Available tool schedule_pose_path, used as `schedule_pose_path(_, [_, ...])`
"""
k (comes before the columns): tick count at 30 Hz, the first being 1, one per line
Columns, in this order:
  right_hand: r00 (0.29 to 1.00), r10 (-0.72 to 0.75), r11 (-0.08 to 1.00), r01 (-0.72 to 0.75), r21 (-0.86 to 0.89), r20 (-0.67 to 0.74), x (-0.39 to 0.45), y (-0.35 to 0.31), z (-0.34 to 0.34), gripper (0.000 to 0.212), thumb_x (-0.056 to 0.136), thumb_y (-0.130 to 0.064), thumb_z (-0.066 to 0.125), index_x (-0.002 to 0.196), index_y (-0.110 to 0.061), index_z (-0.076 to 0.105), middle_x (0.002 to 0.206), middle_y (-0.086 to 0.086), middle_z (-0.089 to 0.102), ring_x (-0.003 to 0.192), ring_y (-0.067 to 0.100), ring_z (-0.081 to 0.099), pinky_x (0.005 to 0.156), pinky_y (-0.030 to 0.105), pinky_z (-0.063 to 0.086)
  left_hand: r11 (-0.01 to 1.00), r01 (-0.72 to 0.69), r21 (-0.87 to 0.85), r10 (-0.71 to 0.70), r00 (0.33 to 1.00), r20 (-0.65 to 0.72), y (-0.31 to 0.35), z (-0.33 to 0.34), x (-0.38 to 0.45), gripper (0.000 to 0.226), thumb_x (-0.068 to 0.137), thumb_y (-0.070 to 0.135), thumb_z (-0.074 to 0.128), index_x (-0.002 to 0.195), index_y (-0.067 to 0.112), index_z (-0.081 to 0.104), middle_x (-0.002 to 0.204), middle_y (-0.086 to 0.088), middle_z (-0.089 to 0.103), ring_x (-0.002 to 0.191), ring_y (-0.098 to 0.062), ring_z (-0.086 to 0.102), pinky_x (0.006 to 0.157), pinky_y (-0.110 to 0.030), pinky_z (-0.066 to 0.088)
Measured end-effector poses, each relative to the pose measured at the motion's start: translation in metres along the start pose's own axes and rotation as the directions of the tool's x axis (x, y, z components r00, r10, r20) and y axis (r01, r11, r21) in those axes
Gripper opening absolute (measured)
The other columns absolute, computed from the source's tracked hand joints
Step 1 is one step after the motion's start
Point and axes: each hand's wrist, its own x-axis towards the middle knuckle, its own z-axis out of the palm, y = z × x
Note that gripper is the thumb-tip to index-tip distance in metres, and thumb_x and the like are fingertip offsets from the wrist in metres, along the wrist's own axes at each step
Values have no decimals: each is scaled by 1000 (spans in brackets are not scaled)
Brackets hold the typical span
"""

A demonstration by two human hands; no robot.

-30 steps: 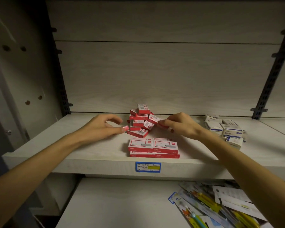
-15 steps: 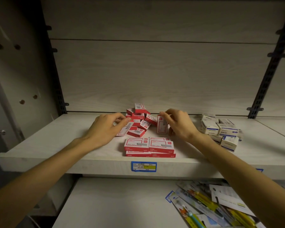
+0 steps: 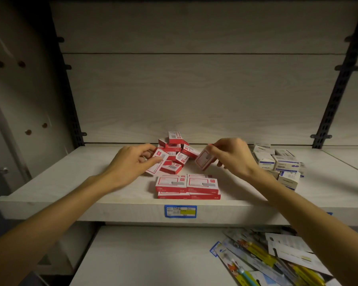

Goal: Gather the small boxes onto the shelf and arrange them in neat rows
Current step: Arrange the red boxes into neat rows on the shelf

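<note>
A loose heap of small red boxes (image 3: 175, 148) lies at the back middle of the pale wooden shelf (image 3: 70, 182). In front of it, near the shelf's edge, red boxes (image 3: 186, 185) sit side by side in two short stacks. My left hand (image 3: 130, 162) holds one red box (image 3: 158, 163) tilted at the left of the heap. My right hand (image 3: 234, 156) pinches another red box (image 3: 204, 161), tilted, just above the shelf to the right of the heap.
Several white and blue boxes (image 3: 279, 164) are piled at the right of the shelf. A blue price label (image 3: 180, 211) is on the front edge. The lower shelf (image 3: 143, 256) holds packaged pens and cards (image 3: 273, 261) at its right. Dark metal uprights (image 3: 335, 87) flank the back panel.
Both hands have lifted a red box away from the heap. The right hand's box has turned from lying in the pile to upright, then tilted; the left hand's box has come up too.
</note>
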Motion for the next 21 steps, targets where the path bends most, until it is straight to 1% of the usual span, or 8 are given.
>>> schedule_pose_path(2, [985,148,950,-166,265,85,-7,-9,-4,26,97,-33,60,96,-11,74,84,3,75,67,16,71,58,31,60,990,28,-140,-19,998,68,10,-4,2,32,94,30,65,126,25,65,102,5,76,92,-8,73,79,-34,63])
schedule_pose_path(3, [971,194,914,-231,334,140,-11,-13,-5,24,97,-31,61,96,-10,73,86,4,75,72,17,72,59,27,58,973,74,-217,-44,989,139,15,-6,5,30,96,27,64,125,25,66,101,3,76,93,-10,74,80,-35,63])
schedule_pose_path(4, [962,212,896,-262,359,172,-15,-14,-4,23,96,-29,61,96,-9,73,88,5,75,77,18,72,60,25,56,954,124,-271,-62,972,228,20,-8,8,29,97,25,63,125,24,66,103,1,77,94,-13,74,80,-37,63])
schedule_pose_path(6, [962,203,895,-257,365,180,-17,-14,0,21,95,-29,62,97,-10,73,89,2,75,83,16,71,61,22,52,952,155,-265,-43,922,384,27,-12,19,31,98,26,60,129,25,64,109,-1,76,99,-16,74,81,-38,62])
schedule_pose_path(10, [972,187,926,-222,305,141,-21,-10,3,16,95,-28,63,96,-15,72,90,-2,74,88,13,71,68,19,53,987,54,-154,43,824,565,34,-6,29,33,101,25,56,134,22,63,117,2,73,106,-14,71,87,-32,60])
schedule_pose_path(13, [972,175,958,-205,201,155,-25,-4,3,13,94,-32,64,95,-21,71,93,-5,73,87,11,71,81,27,58,977,89,-194,30,842,539,32,2,28,29,99,25,60,127,21,69,115,4,74,106,-14,71,90,-35,59])
schedule_pose_path(17, [932,196,957,-250,150,304,-31,-5,2,19,94,-37,63,97,-20,72,92,-5,73,83,12,72,78,25,57,986,80,-145,-10,902,431,26,9,24,25,96,31,65,119,25,73,110,8,75,99,-10,73,90,-41,60])
schedule_pose_path(21, [934,165,976,-202,86,316,-29,-8,-2,19,95,-36,62,101,-21,71,97,-6,73,85,10,70,79,23,56,985,56,-163,15,914,405,28,13,17,29,95,29,68,123,25,72,115,9,72,99,-9,72,86,-37,62])
